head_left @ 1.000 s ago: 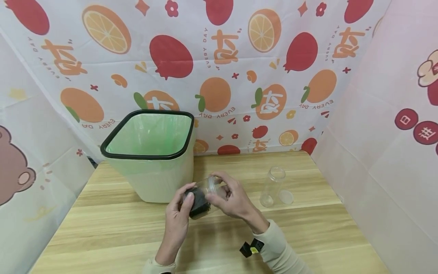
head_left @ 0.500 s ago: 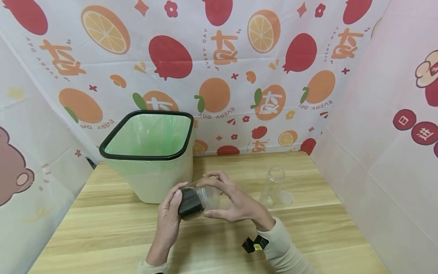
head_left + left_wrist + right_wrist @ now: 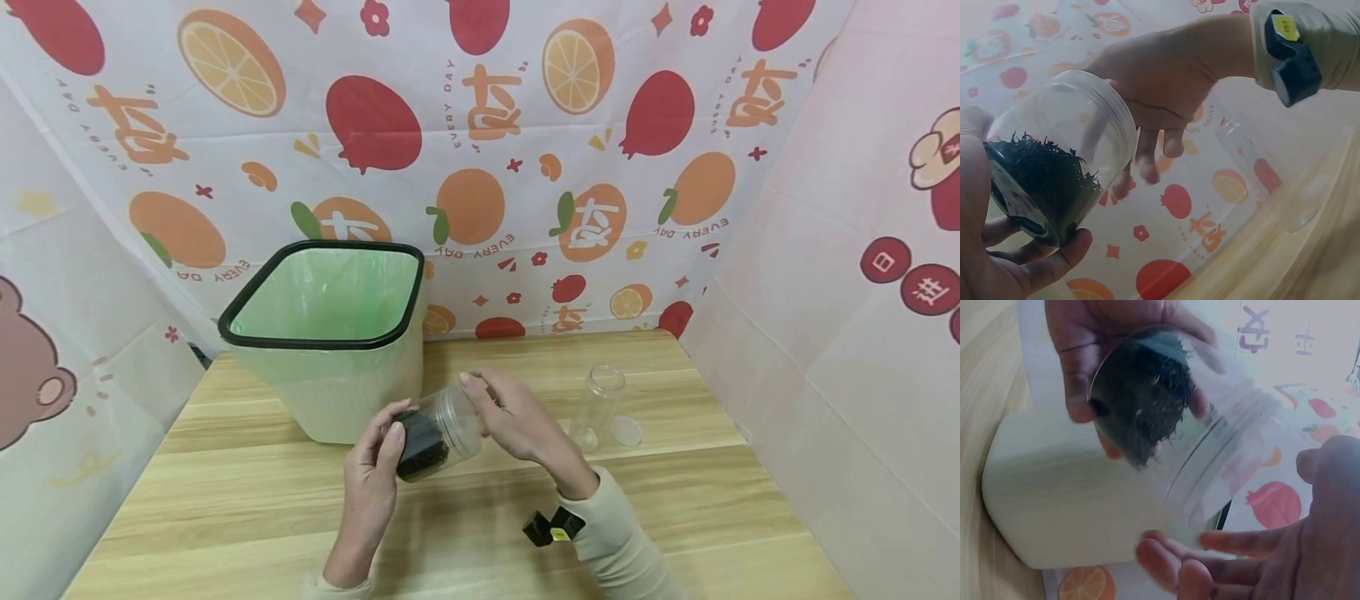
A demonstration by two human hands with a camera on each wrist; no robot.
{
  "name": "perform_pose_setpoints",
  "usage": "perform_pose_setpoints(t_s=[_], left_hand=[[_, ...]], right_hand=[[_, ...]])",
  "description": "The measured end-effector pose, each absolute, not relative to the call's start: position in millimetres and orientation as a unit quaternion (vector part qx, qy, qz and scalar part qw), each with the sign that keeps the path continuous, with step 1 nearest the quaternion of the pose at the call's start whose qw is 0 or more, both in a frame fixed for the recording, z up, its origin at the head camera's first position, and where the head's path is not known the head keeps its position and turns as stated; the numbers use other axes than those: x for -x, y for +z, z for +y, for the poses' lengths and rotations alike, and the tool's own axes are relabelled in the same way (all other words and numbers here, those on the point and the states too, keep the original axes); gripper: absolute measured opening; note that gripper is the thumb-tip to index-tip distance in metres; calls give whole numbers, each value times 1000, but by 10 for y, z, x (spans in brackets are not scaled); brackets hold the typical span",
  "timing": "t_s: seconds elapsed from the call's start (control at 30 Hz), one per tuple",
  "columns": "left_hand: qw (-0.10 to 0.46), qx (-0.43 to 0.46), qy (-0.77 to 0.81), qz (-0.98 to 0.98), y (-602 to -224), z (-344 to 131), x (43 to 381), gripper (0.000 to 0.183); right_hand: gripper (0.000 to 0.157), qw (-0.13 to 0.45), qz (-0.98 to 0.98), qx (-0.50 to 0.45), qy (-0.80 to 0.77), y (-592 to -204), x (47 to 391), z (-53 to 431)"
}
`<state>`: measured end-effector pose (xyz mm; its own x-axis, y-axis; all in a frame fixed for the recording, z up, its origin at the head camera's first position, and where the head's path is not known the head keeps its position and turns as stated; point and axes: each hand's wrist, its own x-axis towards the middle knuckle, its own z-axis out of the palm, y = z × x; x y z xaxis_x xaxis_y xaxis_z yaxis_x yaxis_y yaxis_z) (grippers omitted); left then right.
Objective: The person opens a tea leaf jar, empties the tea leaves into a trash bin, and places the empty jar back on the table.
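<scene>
My left hand [image 3: 373, 479] grips a clear jar [image 3: 438, 429] round its body, holding it tilted above the table. Dark, thin, curled dried leaves, like loose tea, [image 3: 1041, 178] fill the lower part of the jar. A clear ridged screw lid [image 3: 462, 421] sits on its mouth. My right hand [image 3: 521, 421] is beside the lid; the right wrist view has its fingers [image 3: 1247, 540] loosely spread and apart from the lid, holding nothing. To the right stands a clear tall jar [image 3: 597, 408] without a lid, and a clear round disc [image 3: 626, 431] lies beside it.
A pale bin [image 3: 337, 392] with a black rim and green liner stands just behind my left hand. The wood-grain table [image 3: 247, 500] reaches back to a fruit-printed cloth [image 3: 480, 125]. Plain-patterned cloth sides [image 3: 832, 375] close in both flanks.
My right hand was moving over the lid, its fingers round it half a second ago; now they have come off to the lid's right side. The left hand still holds the jar, shifted slightly left.
</scene>
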<state>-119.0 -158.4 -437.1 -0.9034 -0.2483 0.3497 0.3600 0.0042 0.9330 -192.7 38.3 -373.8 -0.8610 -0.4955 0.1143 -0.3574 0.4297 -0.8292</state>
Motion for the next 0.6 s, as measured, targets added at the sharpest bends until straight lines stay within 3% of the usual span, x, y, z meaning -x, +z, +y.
perform_pose_setpoints(t_s=[0.2, 0.4, 0.6], left_hand=[[228, 74, -698, -674, -4390, -1543, 1170, 32], [223, 78, -705, -668, -4392, -1539, 1157, 32], [221, 81, -714, -659, -4388, -1558, 1156, 33]], right_hand=[[61, 133, 850, 224, -459, -3691, 1905, 323], [48, 151, 842, 245, -457, -3665, 1907, 331], [50, 168, 801, 285, -500, -3655, 1908, 391]])
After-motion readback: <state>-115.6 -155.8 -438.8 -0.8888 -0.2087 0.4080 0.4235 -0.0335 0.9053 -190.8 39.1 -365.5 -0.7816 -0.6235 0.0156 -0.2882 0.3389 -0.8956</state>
